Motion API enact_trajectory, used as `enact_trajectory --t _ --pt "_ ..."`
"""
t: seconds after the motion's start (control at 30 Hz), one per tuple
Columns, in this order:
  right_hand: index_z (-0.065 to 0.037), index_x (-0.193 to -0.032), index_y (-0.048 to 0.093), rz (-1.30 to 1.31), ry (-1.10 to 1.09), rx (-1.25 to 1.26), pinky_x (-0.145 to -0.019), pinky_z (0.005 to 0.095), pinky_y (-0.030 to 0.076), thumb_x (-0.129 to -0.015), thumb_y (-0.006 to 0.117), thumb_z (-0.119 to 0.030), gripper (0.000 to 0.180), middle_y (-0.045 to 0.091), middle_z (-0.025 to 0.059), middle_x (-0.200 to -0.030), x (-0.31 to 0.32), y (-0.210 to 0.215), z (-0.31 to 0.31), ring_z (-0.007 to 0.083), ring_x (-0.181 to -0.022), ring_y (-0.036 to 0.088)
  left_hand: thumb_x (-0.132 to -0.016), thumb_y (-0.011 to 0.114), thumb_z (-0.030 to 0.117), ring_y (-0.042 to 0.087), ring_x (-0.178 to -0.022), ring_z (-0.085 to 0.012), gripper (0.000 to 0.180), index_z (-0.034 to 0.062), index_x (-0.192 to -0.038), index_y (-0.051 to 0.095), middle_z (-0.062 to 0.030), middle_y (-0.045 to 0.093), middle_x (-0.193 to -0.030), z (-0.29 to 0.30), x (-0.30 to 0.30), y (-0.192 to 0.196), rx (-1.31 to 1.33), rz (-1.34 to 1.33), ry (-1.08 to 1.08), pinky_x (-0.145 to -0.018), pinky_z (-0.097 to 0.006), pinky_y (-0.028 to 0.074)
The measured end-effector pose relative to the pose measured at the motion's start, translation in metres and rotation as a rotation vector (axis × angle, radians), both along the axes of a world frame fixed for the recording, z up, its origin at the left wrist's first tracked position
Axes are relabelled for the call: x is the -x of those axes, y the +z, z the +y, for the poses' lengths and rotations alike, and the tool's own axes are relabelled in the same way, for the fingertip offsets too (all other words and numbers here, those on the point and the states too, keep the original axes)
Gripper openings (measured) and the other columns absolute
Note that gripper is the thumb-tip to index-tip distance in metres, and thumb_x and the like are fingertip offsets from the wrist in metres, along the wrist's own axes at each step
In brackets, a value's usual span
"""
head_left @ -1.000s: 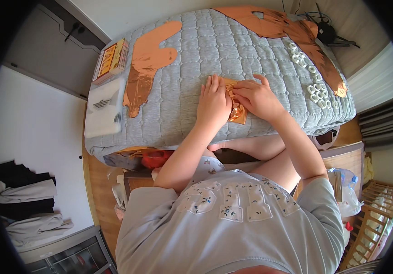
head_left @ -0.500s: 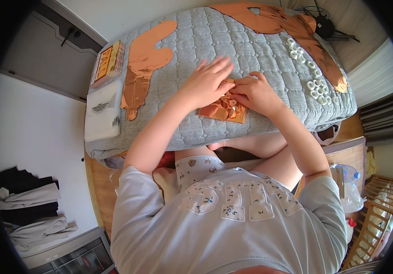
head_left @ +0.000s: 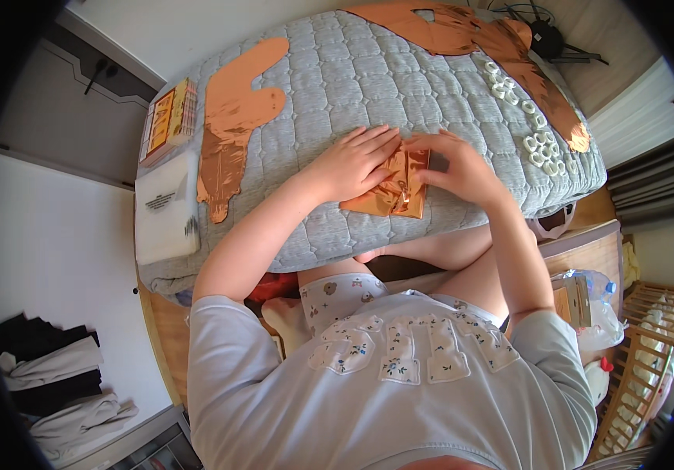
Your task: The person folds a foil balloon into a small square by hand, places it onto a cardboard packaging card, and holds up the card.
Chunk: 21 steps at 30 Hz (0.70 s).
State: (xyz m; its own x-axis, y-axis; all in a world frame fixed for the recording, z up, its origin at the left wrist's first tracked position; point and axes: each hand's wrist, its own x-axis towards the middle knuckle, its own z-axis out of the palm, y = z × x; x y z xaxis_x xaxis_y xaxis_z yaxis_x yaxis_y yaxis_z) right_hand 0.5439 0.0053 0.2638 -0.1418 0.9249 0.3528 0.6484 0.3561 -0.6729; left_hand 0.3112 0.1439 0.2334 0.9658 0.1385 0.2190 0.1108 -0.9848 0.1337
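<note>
A small shiny copper foil sheet (head_left: 390, 196) lies folded on the grey quilted mattress (head_left: 337, 86). My left hand (head_left: 351, 163) lies flat on the foil's left part, fingers spread and pointing right. My right hand (head_left: 456, 166) presses the foil's upper right edge with bent fingers. Both hands touch the same piece and nearly meet above it.
A long copper foil cut-out (head_left: 233, 125) lies at the mattress's left, another large one (head_left: 478, 39) at the far right. Several small white rings (head_left: 529, 110) sit beside it. A white flat box (head_left: 166, 205) and a yellow packet (head_left: 168, 119) lie at the left edge. A wooden crib (head_left: 650, 352) stands right.
My left arm has swung left and its hand now lies flatter on the foil. The foil piece looks more spread out than one second ago.
</note>
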Motion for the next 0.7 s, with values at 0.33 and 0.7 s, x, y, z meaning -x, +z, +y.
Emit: enact_trajectory --t 0.33,0.7 --pt "-0.010 -0.089 0.070 -0.172 -0.483 0.055 -0.084 0.0380 0.036 -0.082 0.083 -0.025 0.021 0.060 0.0012 -0.089 0.084 -0.004 -0.059 0.0217 -0.088 0.058 -0.102 0.057 0.031 0.040 -0.148 -0.0315 0.060 0.0018 -0.152 0.043 -0.0160 0.045 -0.159 -0.002 0.000 -0.002 0.029 -0.067 0.024 -0.121 -0.048 0.032" --pt "-0.010 -0.083 0.070 -0.226 -0.537 0.089 -0.084 0.0376 0.035 -0.079 0.082 -0.021 0.016 0.060 -0.0007 -0.079 0.086 0.001 -0.054 0.0207 -0.087 0.057 -0.103 0.054 0.030 0.042 -0.147 -0.0325 0.058 -0.0008 -0.151 0.045 -0.0173 0.046 -0.157 -0.018 -0.002 -0.004 0.008 -0.082 0.113 -0.120 -0.050 0.033"
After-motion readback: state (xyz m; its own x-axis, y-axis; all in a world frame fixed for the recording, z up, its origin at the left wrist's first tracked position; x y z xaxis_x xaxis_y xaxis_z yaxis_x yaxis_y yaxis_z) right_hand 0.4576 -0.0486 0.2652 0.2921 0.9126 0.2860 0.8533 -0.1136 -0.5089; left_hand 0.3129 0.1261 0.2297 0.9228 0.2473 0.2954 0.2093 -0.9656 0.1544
